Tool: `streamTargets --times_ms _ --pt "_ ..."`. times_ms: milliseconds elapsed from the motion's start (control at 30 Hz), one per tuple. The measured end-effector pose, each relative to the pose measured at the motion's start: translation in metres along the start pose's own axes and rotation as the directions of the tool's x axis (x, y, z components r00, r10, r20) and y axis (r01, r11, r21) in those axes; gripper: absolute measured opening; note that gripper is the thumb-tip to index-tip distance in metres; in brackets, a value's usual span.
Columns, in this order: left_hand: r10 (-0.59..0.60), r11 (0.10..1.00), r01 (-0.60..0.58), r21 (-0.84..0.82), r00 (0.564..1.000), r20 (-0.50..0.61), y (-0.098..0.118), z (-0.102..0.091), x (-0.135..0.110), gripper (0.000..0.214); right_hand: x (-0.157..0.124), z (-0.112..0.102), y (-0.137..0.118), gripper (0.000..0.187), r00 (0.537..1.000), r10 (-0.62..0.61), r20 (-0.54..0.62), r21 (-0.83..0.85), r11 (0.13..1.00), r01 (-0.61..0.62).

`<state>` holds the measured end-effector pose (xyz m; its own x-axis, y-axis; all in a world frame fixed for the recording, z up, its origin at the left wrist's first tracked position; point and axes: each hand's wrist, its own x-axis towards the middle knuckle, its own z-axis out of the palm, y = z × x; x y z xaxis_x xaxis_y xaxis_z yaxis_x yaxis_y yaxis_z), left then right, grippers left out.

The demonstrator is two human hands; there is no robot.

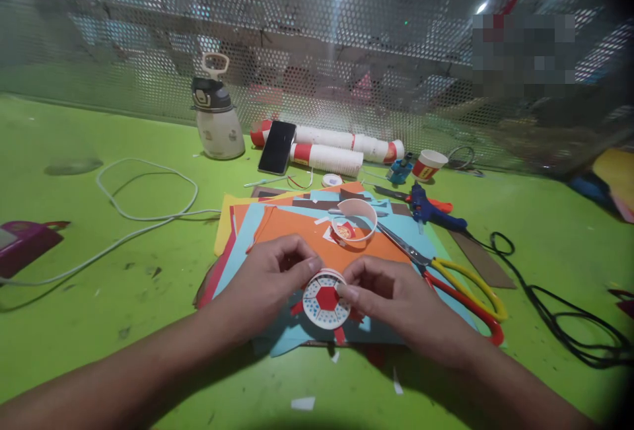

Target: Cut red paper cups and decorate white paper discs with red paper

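Both my hands hold a small round paper-cup bottom [325,300], white with a red hexagon in its middle and red flaps sticking out around it. My left hand [270,278] pinches its left rim with curled fingers. My right hand [396,301] grips its right edge, thumb on the disc. They hover over a stack of coloured paper sheets [297,225], orange on top. A cut-off cup rim ring [354,220] lies on the orange sheet just beyond my hands.
Scissors with yellow and red handles [460,285] lie to the right. A blue glue gun [430,209] and its black cord [559,318] are further right. Stacked paper cups [341,146], a phone [277,147], a white bottle [216,116], a white cable [143,212] sit behind on the green table [99,324].
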<state>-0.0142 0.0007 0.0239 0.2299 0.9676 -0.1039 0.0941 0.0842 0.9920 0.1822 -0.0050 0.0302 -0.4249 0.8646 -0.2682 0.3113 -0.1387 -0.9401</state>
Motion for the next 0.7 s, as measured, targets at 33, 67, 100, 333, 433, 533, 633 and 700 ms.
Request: streamTargets --times_ms 33,67,100,333,433,533,633,700 --pt "0.005 1.000 -0.005 0.021 1.000 -0.008 -0.0005 0.0004 -0.0005 0.021 -0.0005 0.0004 -0.0005 0.033 1.000 0.005 0.006 -0.005 1.000 -0.005" --pt "0.014 0.999 -0.014 0.042 1.000 -0.011 -0.0013 0.0007 -0.0010 0.021 -0.0010 0.0008 -0.0011 0.033 1.000 0.014 0.013 -0.008 1.000 -0.013" --pt "0.022 0.998 -0.021 0.059 1.000 -0.010 -0.0024 0.0010 -0.0014 0.021 -0.0015 0.0012 -0.0018 0.033 1.000 0.022 0.021 -0.008 1.000 -0.021" --pt "-0.004 0.999 0.004 0.046 1.000 0.018 -0.0084 0.0024 -0.0011 0.022 -0.0013 0.0038 -0.0008 0.032 0.999 0.049 0.003 -0.023 0.999 -0.049" --pt "-0.019 0.999 0.018 0.049 1.000 0.019 -0.0080 0.0029 -0.0007 0.022 -0.0017 0.0043 0.0013 0.032 0.998 0.064 -0.001 -0.036 0.997 -0.064" --pt "-0.030 1.000 0.029 0.005 0.999 0.045 -0.0067 0.0020 -0.0001 0.023 -0.0019 0.0040 0.0014 0.030 0.998 0.070 -0.001 -0.027 0.997 -0.070" --pt "-0.049 0.996 0.055 -0.076 0.995 0.087 -0.0063 0.0000 0.0008 0.025 -0.0007 0.0029 -0.0002 0.028 0.998 0.068 0.001 -0.022 0.997 -0.068" --pt "-0.062 0.990 0.075 -0.123 0.992 0.110 -0.0069 -0.0015 0.0011 0.025 0.0005 0.0022 -0.0014 0.026 0.998 0.069 -0.004 -0.037 0.997 -0.069"
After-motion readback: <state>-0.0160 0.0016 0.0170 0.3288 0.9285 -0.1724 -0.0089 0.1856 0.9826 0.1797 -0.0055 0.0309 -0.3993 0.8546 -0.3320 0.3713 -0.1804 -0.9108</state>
